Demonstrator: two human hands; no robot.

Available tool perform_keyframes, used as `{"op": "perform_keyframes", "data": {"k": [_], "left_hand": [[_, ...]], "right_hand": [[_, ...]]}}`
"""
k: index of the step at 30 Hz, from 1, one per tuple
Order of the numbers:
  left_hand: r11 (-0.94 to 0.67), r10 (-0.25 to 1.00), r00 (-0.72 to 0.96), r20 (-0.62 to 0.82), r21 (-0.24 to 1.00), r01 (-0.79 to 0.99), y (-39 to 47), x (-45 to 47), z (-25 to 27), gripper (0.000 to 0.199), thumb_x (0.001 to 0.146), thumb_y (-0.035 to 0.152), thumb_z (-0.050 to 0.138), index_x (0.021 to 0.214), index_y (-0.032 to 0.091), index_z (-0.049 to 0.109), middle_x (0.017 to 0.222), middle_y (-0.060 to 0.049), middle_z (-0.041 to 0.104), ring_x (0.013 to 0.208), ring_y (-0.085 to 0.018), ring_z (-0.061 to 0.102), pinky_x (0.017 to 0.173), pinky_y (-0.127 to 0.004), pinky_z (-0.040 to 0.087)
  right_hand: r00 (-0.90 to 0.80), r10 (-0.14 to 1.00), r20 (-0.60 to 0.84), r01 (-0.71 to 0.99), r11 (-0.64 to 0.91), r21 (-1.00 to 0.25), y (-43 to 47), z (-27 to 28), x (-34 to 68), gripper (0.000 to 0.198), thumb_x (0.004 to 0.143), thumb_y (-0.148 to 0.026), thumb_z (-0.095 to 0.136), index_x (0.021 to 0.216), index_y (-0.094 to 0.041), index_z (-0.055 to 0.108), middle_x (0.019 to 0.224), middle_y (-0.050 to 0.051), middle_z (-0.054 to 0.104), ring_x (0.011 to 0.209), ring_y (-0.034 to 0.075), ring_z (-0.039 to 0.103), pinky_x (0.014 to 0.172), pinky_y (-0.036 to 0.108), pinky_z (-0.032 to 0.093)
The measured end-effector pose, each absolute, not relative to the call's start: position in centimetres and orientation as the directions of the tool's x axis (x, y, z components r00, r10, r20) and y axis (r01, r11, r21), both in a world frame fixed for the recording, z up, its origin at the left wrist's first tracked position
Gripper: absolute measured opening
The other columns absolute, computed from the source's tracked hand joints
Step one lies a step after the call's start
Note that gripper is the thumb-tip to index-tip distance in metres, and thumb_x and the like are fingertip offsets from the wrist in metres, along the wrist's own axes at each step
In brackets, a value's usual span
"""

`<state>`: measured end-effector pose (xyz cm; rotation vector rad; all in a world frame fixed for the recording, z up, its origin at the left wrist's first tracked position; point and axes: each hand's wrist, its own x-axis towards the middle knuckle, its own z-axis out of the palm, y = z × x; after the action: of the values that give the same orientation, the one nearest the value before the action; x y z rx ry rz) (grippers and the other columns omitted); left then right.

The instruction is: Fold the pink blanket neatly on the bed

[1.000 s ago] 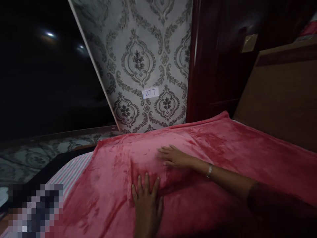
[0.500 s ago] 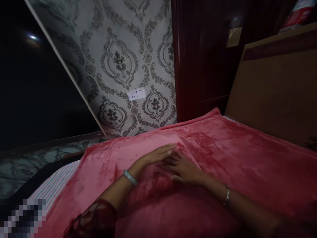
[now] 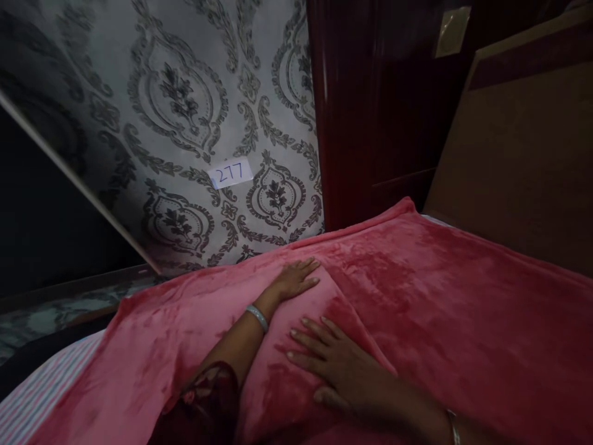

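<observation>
A pink-red plush blanket (image 3: 463, 321) lies spread before me, with a folded-over layer whose edge runs down its middle. My left hand (image 3: 294, 279) rests on that folded layer near the far side, palm down and fingers stretched out. Closer to me, my right hand (image 3: 336, 364) lies flat on the blanket beside the fold's edge, its fingers spread. Neither hand grips anything. The two hands are apart, and each wrist wears a bracelet.
Striped bedding (image 3: 50, 383) shows at the left under the blanket. Patterned wallpaper (image 3: 194, 123) with a paper label (image 3: 230, 173) rises behind. A dark red wooden panel (image 3: 370, 123) and a large brown board (image 3: 519, 148) stand at the right. A dark panel (image 3: 46, 204) is at the left.
My hands have moved apart from being close together. The left stays toward the far edge, while the right has come nearer to me with fingers spread. The view has shifted closer.
</observation>
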<state>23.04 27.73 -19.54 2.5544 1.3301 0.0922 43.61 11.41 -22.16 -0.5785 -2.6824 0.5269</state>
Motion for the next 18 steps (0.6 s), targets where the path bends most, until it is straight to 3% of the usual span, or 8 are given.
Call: {"op": "perform_keyframes", "data": {"k": [8, 14, 16, 18], "left_hand": [[-0.548, 0.831, 0.556, -0.007, 0.149, 0.823, 26.5, 23.9, -19.6, 0.068, 0.102, 0.057, 0.031, 0.161, 0.022, 0.026, 0.168, -0.01, 0.025, 0.153, -0.029, 0.027, 0.124, -0.051, 0.022], [-0.472, 0.881, 0.47, -0.045, -0.035, 0.881, 24.9, 25.4, -15.8, 0.063, 0.098, 0.044, 0.052, 0.155, 0.02, 0.039, 0.163, -0.017, 0.034, 0.148, -0.04, 0.035, 0.118, -0.069, 0.02], [-0.454, 0.891, 0.454, 0.008, -0.008, 0.891, 23.0, 26.1, -13.7, 0.064, 0.093, 0.035, 0.062, 0.151, 0.017, 0.043, 0.161, -0.019, 0.038, 0.148, -0.038, 0.034, 0.12, -0.063, 0.023], [-0.509, 0.86, 0.504, 0.075, 0.159, 0.846, 19.3, 27.1, -11.2, 0.058, 0.09, 0.03, 0.065, 0.145, 0.016, 0.052, 0.155, -0.017, 0.048, 0.144, -0.032, 0.043, 0.119, -0.05, 0.033]], "right_hand": [[-0.86, 0.455, 0.231, 0.323, 0.836, -0.444, 11.5, -22.3, 43.5, 0.067, 0.102, -0.059, 0.043, 0.161, -0.039, 0.02, 0.168, -0.001, 0.018, 0.156, 0.028, 0.005, 0.125, 0.06, 0.005], [-0.859, 0.446, 0.252, 0.351, 0.871, -0.344, 11.4, -22.5, 43.5, 0.067, 0.103, -0.059, 0.042, 0.161, -0.038, 0.018, 0.168, 0.0, 0.019, 0.156, 0.029, 0.007, 0.123, 0.062, 0.012], [-0.862, 0.435, 0.261, 0.353, 0.884, -0.307, 11.4, -22.8, 43.4, 0.067, 0.102, -0.058, 0.044, 0.161, -0.038, 0.019, 0.167, 0.001, 0.022, 0.156, 0.03, 0.009, 0.123, 0.064, 0.015], [-0.854, 0.421, 0.305, 0.342, 0.897, -0.28, 11.5, -23.3, 43.3, 0.064, 0.102, -0.055, 0.048, 0.16, -0.038, 0.025, 0.165, 0.001, 0.03, 0.155, 0.03, 0.018, 0.121, 0.064, 0.02]]}}
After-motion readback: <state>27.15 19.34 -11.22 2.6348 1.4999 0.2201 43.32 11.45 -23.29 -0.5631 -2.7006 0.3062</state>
